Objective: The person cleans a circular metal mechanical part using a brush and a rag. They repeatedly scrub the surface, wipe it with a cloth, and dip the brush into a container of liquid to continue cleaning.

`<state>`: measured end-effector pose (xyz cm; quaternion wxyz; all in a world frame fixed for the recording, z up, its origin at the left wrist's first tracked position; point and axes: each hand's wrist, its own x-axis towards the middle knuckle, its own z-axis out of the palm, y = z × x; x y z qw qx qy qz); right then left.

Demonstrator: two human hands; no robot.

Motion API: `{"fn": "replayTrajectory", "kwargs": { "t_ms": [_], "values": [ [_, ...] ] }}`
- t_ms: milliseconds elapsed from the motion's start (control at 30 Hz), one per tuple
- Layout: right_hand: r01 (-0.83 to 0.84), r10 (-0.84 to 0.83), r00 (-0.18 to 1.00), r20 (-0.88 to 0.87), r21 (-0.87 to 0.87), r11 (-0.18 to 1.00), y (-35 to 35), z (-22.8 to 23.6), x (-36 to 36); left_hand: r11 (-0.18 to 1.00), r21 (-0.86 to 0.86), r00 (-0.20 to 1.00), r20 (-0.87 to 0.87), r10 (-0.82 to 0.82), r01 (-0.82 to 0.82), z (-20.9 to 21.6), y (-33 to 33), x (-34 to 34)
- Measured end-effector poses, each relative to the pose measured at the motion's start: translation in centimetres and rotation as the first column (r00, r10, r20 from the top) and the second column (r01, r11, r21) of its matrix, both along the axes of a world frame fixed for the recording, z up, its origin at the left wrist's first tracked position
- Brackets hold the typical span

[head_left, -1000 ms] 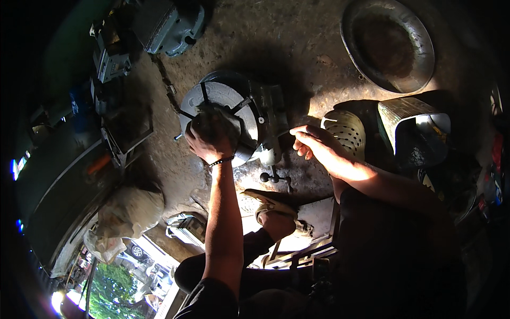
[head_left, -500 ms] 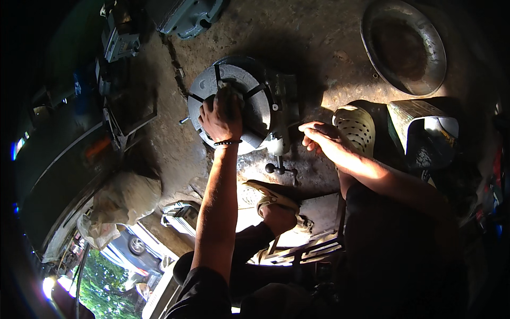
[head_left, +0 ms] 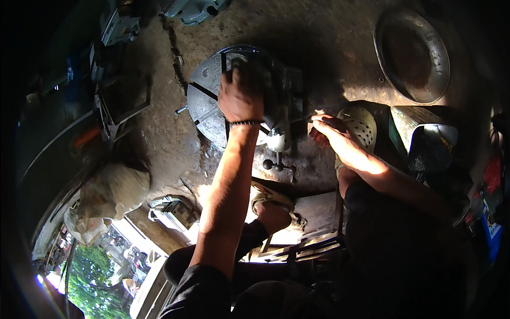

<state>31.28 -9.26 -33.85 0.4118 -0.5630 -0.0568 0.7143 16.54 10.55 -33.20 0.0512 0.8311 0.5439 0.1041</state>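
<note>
A round grey metal rotary table [head_left: 204, 101] with slots across its face lies on the floor in front of me. My left hand [head_left: 241, 98], with a dark beaded bracelet at the wrist, presses on the right half of its face. Its fingers are closed over a greyish crumpled bundle, apparently a rag, mostly hidden and blurred. Below the disc's right side juts a crank handle with ball ends [head_left: 279, 166]. To the right of the disc, my right hand [head_left: 332, 133] hovers before my shoe, fingers curled and thumb pressed in; what it holds, if anything, is not discernible.
A round metal pan [head_left: 411, 58] lies at the far right. Nearer stands a cut-open container [head_left: 425, 127], beside my light perforated clog [head_left: 358, 127]. A green-grey machine casting [head_left: 194, 10] sits at the back. At left are metal frames and a plastic sack [head_left: 114, 194].
My left hand has slid rightward and slightly away across the disc, uncovering more of its left side. My right hand remains curled near the shoe. The whole view has shifted a little.
</note>
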Motion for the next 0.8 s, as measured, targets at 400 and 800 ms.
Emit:
{"fn": "replayTrajectory", "kwargs": {
  "t_ms": [400, 800],
  "values": [
    [0.019, -0.019, 1.0, -0.021, 0.003, 1.0, -0.5, -0.6, 0.3, 0.947, -0.167, 0.961, 0.024, -0.275, 0.275, 1.8, -4.8, -4.1],
    [0.003, -0.003, 1.0, 0.002, 0.075, 0.997, -0.8, -1.3, 0.1, 0.994, -0.09, 0.995, -0.076, -0.069, 0.062, 0.0, -1.5, -1.4]
  ]
}}
